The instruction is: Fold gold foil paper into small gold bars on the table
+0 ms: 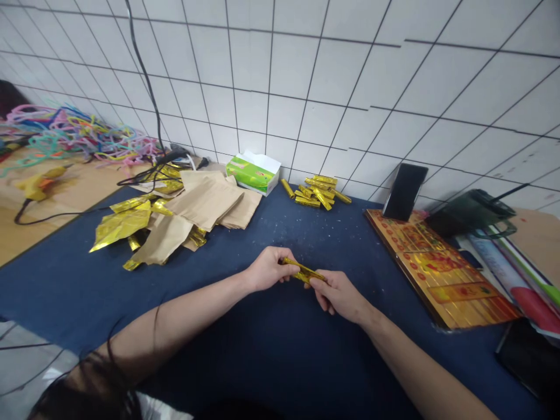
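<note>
Over the blue mat (227, 344), I have both hands together.
My left hand (266, 268) and right hand (339, 295) pinch narrowly on one gold foil roll (303, 270) held between them, with gold rolls (318, 192) piled well ahead by the tiled wall (280, 70).

The foil stick (303, 270) is shining in gold, with a darker pattern on it. The cloth (245, 245) on the table is showing deep blue with many small white specks. The wall tiles (280, 76) are showing white, and thin black lines are making a grid across them. The tissue box (254, 174) is showing green and white. The paper sheets (205, 198) are showing plain brown. The board (441, 274) is showing gold with small red circles. The curly strings (74, 137) are mixing pink, blue, yellow and green.
</note>
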Demonstrator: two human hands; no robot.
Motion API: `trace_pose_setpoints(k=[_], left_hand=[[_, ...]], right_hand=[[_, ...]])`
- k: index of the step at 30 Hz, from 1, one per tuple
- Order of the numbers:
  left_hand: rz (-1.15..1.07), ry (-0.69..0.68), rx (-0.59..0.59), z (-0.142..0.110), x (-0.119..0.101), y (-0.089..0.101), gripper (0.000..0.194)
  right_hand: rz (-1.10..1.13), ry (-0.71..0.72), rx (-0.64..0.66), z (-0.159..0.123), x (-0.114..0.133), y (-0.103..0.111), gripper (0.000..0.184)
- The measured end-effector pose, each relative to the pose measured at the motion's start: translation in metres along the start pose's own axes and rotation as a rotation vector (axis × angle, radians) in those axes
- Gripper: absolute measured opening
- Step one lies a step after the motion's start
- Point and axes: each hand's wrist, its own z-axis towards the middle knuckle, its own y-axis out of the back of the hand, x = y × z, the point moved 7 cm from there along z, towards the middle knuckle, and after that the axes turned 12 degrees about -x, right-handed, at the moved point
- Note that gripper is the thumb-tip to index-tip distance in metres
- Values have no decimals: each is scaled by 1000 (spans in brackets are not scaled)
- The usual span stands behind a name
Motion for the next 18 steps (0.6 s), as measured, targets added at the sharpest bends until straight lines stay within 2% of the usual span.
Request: trace_pose_setpoints(k=[9,12,18], left_hand=[[15,-1,-4,1,-2,2,18],[78,10,31,-3,1,-4,16],[149,-8,120,-13,3,-18,18]], right_hand=[[-17,1,-33,-1,1,2,30],[-39,28,-68,-3,7,1,27],[-237,123,-88,-5,15,-5,31]])
